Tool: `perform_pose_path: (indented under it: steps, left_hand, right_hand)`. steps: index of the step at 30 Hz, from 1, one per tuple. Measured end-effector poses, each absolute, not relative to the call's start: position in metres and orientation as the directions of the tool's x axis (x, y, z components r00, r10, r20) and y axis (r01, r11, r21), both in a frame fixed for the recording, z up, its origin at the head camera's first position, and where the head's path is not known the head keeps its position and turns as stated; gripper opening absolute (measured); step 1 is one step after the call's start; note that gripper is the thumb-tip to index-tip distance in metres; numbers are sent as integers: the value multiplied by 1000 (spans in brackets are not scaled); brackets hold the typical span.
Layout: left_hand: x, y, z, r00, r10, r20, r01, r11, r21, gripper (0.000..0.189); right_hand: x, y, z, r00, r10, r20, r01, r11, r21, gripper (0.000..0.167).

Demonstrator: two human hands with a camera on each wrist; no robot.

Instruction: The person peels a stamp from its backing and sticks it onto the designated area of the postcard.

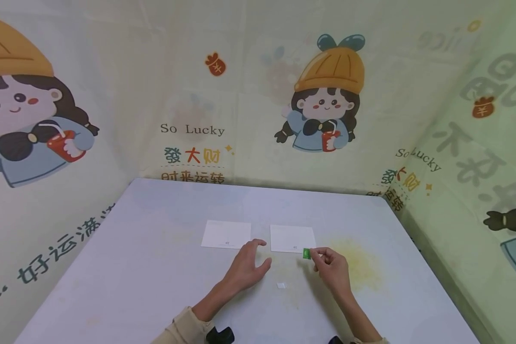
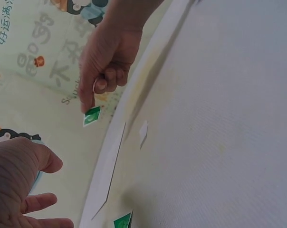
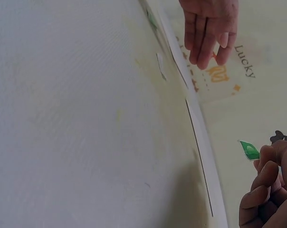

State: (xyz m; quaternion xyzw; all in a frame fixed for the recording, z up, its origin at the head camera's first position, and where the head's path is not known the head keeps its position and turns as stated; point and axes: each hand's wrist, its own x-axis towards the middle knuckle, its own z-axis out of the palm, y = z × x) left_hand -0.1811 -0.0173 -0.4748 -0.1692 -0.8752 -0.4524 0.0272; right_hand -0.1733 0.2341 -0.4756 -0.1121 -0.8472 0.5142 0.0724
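Note:
Between thumb and forefinger, my right hand (image 1: pixel 333 270) pinches a small green square with a pale edge (image 1: pixel 306 253), like a sticker or tiny card. It is held above the table by the near right corner of the right white card (image 1: pixel 291 238). My left hand (image 1: pixel 246 268) hovers with fingers spread and nothing in them, near the left white card (image 1: pixel 226 234). A small white piece (image 1: pixel 281 285) lies on the table between the hands. The left wrist view shows a second green piece (image 2: pixel 122 221) at its bottom edge; in the head view it is hidden.
The white table (image 1: pixel 133 267) has a yellowish stain (image 1: pixel 361 265) right of my right hand. Cloth walls printed with cartoon figures (image 1: pixel 327 105) and lettering enclose its back and sides. Dark objects (image 1: pixel 220 335) show at the bottom edge by the wrists.

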Motion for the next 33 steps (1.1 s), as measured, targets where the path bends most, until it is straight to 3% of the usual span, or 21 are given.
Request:
perform_pose_path:
  steps: [33]
  left_hand:
    - [-222,-9,-479,-911,320,259,409,628,662,44]
  right_hand:
    - [-215,261,-479,-954,295,50,111,504,-857,24]
